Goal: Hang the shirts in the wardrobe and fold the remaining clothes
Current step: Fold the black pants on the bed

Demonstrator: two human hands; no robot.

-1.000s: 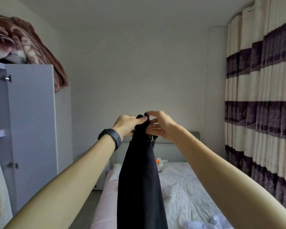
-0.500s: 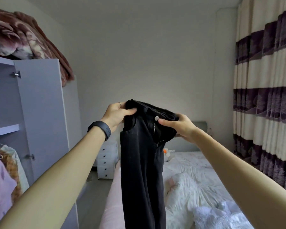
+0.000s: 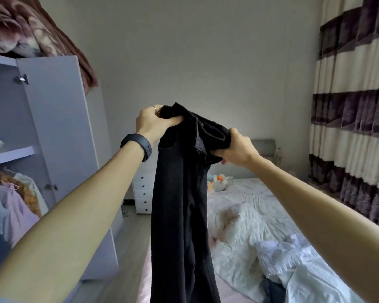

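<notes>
While the black trousers (image 3: 179, 204) hang in the air above the edge of the bed (image 3: 249, 217), their waistband is gripped at one end by the left hand (image 3: 154, 123) and at the other by the right hand (image 3: 236, 149). To the left, shirts (image 3: 11, 206) are hung in the open wardrobe (image 3: 53, 127).
</notes>
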